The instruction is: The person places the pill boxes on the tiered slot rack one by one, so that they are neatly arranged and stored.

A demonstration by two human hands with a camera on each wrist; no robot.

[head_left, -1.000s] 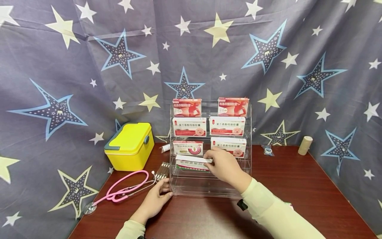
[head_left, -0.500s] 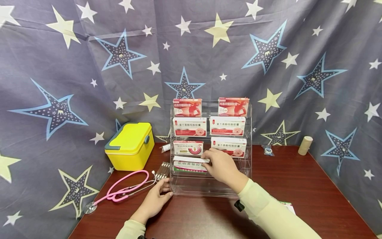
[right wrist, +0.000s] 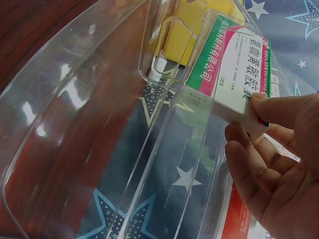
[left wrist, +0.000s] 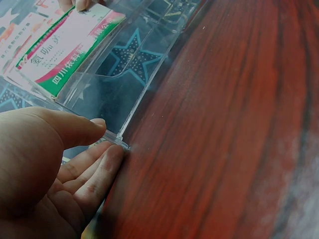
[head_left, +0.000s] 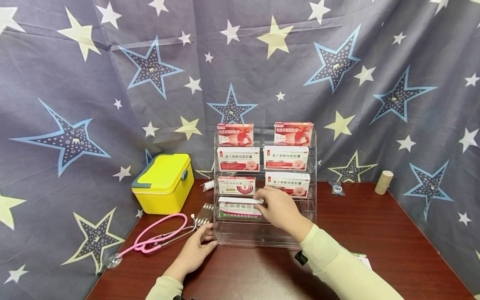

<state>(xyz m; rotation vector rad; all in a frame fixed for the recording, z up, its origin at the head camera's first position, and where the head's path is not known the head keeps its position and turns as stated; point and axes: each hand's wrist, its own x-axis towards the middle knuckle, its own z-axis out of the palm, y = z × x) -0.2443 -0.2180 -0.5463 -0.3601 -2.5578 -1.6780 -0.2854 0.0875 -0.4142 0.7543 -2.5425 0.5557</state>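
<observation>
My right hand [head_left: 282, 211] pinches the right end of a white, green and pink medicine box [head_left: 237, 209] between thumb and fingers. The box sits at the left of the fourth tier of a clear acrylic display rack [head_left: 258, 238], leaning back with its printed face forward. In the right wrist view, the thumb lies on the front of the box and fingers curl beneath its end. My left hand [head_left: 196, 250] grips the rack's lower left side. In the left wrist view, the thumb [left wrist: 92, 128] and fingers stand on either side of its clear edge.
Red and white medicine boxes [head_left: 238, 159] fill the upper tiers. To the left are a yellow case [head_left: 165, 187], pink stethoscope [head_left: 150, 241] and metal-coloured strip [head_left: 204, 213]. A tape roll [head_left: 336, 189] and beige roll [head_left: 383, 182] stand back right. Another box [head_left: 363, 260] lies by my right sleeve.
The medicine box has shifted left and a little down, and its front now shows more fully. My right hand moved slightly left with it. The left hand stayed on the rack.
</observation>
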